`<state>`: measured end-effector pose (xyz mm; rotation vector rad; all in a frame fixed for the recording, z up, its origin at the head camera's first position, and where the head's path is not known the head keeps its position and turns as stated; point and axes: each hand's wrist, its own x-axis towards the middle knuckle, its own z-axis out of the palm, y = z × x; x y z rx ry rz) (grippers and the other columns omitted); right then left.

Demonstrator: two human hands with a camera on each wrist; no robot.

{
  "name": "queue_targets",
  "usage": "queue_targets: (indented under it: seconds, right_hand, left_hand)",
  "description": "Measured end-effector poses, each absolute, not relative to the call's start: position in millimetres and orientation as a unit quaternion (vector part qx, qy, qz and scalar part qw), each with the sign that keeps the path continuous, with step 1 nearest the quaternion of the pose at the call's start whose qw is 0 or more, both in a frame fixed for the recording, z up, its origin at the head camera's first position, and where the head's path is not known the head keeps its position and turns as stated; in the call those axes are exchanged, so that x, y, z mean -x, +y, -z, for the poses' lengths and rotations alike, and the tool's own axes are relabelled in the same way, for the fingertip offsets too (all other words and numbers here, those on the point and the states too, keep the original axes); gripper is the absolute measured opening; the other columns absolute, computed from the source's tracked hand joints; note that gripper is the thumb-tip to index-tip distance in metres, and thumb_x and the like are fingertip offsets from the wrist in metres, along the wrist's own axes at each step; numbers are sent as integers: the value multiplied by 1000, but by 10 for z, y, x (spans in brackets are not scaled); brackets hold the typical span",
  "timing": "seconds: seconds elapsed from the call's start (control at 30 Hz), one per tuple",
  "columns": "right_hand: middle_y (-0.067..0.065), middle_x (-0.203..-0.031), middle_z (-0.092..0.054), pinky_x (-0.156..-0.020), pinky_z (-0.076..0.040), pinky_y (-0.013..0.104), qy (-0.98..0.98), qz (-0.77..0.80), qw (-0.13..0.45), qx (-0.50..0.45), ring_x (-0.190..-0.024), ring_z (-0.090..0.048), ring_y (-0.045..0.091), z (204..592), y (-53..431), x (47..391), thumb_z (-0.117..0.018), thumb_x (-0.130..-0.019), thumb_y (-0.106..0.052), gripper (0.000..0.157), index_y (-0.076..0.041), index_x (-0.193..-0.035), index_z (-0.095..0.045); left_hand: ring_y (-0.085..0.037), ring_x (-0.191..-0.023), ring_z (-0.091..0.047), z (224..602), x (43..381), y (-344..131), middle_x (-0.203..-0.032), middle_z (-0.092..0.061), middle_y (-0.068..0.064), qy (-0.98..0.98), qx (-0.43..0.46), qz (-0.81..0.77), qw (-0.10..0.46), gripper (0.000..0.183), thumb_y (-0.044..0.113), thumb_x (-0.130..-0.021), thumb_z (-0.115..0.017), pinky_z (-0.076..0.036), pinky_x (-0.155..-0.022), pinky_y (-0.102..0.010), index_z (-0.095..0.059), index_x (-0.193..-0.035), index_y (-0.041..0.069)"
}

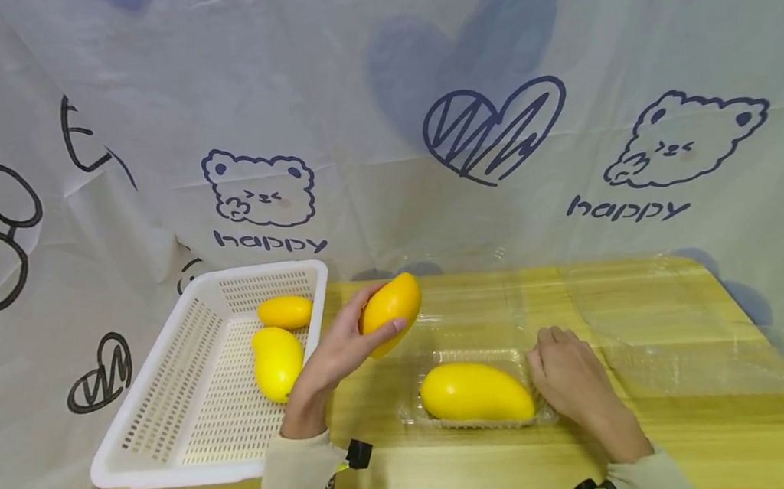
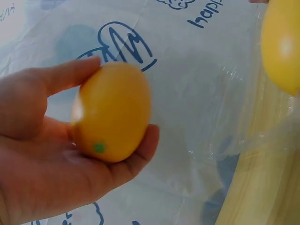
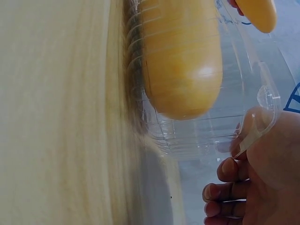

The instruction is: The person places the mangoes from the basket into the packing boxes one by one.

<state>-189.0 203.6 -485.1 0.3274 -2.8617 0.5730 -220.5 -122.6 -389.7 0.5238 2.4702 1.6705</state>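
Note:
My left hand (image 1: 344, 340) grips an orange-yellow mango (image 1: 392, 313), thumb on one side and fingers on the other, raised above the table. The left wrist view shows a green spot on the end of that mango (image 2: 115, 112). A larger yellow mango (image 1: 476, 393) lies on its side in a clear plastic container (image 1: 412, 412) on the table. At the container's right side is my right hand (image 1: 571, 372), fingers curled. In the right wrist view, the container's rim (image 3: 269, 105) runs between the thumb and fingers of my right hand (image 3: 267, 164), which pinches it.
To the left stands a white slotted basket (image 1: 175, 476) with two more mangoes, one orange-yellow (image 1: 285, 312) and one yellow (image 1: 279, 365). Clear plastic packaging (image 1: 692, 367) lies on the right of the wooden table (image 1: 465, 477). A printed cloth (image 1: 370, 146) hangs behind.

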Motion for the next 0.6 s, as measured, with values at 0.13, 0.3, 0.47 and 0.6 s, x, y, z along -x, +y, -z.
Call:
queue_targets:
  seconds: [0.13, 0.3, 0.47, 0.6]
  right_hand:
    - [6, -78, -46, -65, -38, 38, -970, -191, 101, -110, -72, -43, 24, 4856, 2035, 1889, -44, -103, -12, 21, -6, -83, -49]
    - [7, -78, -47, -66, -39, 39, -971, -186, 104, -111, -72, -44, 25, 4852, 2037, 1893, -45, -103, -12, 21, -6, -84, -50]
    - [7, -78, -48, -65, -40, 39, -971, -185, 107, -112, -72, -45, 25, 4854, 2039, 1910, -45, -102, -12, 21, -6, -82, -50]
    - [7, -78, -48, -64, -41, 40, -970, -186, 110, -110, -72, -46, 25, 4863, 2045, 1909, -45, -102, -11, 21, -6, -82, -49]
  left_hand:
    - [-30, -111, -55, 3932, 2200, -1149, -140, -52, -17, 791, -158, -590, 47, 56, 20, -103, -64, -50, -94, -40, -43, -155, 12]
    - [-24, -94, -60, 3975, 2203, -1024, -123, -57, -19, 680, -108, -719, 90, 45, 22, -109, -50, -54, -72, -28, -46, -151, 5]
    - [-21, -88, -65, 4035, 2211, -932, -112, -59, -15, 591, -66, -792, 138, 43, 27, -110, -48, -51, -63, -23, -49, -143, 1]
    - [-25, -93, -64, 4099, 2227, -863, -116, -59, -17, 617, -85, -771, 130, 43, 24, -105, -60, -51, -69, -26, -52, -142, 4]
